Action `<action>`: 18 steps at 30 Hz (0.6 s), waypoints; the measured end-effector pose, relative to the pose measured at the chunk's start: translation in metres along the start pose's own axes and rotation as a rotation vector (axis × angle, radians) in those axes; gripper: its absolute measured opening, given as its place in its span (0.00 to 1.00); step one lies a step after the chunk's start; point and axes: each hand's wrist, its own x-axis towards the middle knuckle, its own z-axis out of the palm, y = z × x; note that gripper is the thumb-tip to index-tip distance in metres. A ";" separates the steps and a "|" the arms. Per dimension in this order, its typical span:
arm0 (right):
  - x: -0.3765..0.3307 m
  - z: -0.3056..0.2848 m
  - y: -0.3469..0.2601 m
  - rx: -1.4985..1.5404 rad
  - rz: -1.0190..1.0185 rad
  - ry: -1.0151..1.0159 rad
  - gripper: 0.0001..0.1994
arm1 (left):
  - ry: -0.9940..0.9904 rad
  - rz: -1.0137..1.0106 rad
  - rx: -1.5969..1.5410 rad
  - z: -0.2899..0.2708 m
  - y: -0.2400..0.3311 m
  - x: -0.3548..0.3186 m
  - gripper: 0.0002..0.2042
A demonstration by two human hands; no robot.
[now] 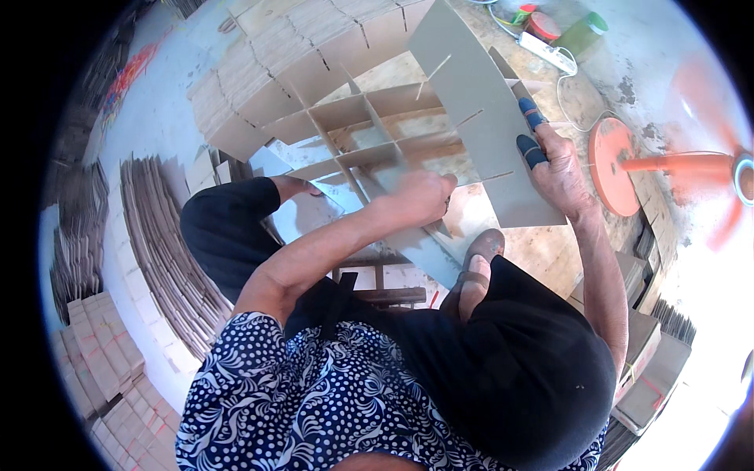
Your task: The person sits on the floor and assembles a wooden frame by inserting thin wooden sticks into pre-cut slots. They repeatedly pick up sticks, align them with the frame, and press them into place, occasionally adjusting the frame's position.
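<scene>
My right hand (pixel 556 169), with dark blue covers on two fingers, grips the right edge of a wide slotted cardboard sheet (pixel 479 110). The sheet stands tilted, its slits facing me. To its left lies a cardboard divider grid (pixel 365 149) of crossed strips forming open cells. My left hand (pixel 424 196) is at the near side of this grid, blurred by motion, with its fingers curled in. What those fingers hold, if anything, is hidden. A cardboard strip (pixel 444 228) shows just below the left hand.
Stacked slotted cardboard strips (pixel 259 94) lie beyond the grid on a wooden board (pixel 542 251). An orange fan (pixel 613 167) stands at the right, near a white power strip (pixel 547 53) and a green container (pixel 581 33). Cardboard bundles (pixel 169 251) line the left; my sandalled foot (pixel 475 275) is close.
</scene>
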 end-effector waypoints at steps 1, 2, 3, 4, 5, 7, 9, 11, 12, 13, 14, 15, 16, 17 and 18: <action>0.002 0.002 0.001 0.000 -0.001 0.005 0.28 | 0.000 -0.003 -0.002 -0.001 -0.001 0.000 0.09; 0.003 0.003 0.002 0.000 -0.002 0.011 0.28 | -0.005 -0.006 0.002 -0.001 -0.001 0.001 0.09; 0.003 0.004 0.003 -0.001 -0.003 0.017 0.28 | -0.010 -0.008 0.006 -0.001 -0.001 0.001 0.09; 0.005 0.005 0.001 0.027 -0.004 0.034 0.28 | -0.013 -0.010 0.012 -0.002 -0.002 0.002 0.09; 0.005 0.006 -0.003 0.054 -0.006 0.052 0.29 | -0.005 -0.012 0.018 -0.002 -0.003 0.003 0.09; 0.005 0.006 -0.005 0.046 -0.047 0.073 0.24 | 0.014 -0.013 0.032 0.002 -0.004 0.003 0.09; 0.004 0.008 -0.003 -0.025 -0.127 0.080 0.15 | 0.005 -0.022 0.043 0.006 -0.005 0.004 0.09; 0.003 0.008 -0.003 -0.016 -0.073 0.034 0.16 | -0.022 -0.037 0.057 0.001 -0.001 0.005 0.08; 0.002 0.007 -0.003 -0.012 -0.046 0.011 0.16 | -0.044 -0.049 0.063 -0.001 0.002 0.005 0.08; 0.001 0.006 -0.007 -0.005 -0.041 0.025 0.17 | -0.062 -0.064 0.071 -0.005 0.005 0.005 0.08; -0.001 0.006 -0.013 0.003 -0.037 0.040 0.18 | -0.038 -0.051 0.069 -0.004 0.003 0.004 0.08; -0.003 0.005 -0.017 0.010 -0.032 0.055 0.20 | -0.015 -0.038 0.066 0.001 0.000 0.004 0.08; -0.005 0.010 -0.015 0.038 -0.130 0.090 0.25 | 0.006 -0.026 0.065 0.004 -0.001 0.002 0.09; -0.006 0.011 -0.014 0.034 -0.092 0.051 0.26 | -0.004 -0.029 0.067 0.005 -0.001 0.002 0.09; -0.007 0.011 -0.014 0.030 -0.054 0.012 0.28 | -0.014 -0.032 0.068 0.007 -0.001 0.003 0.08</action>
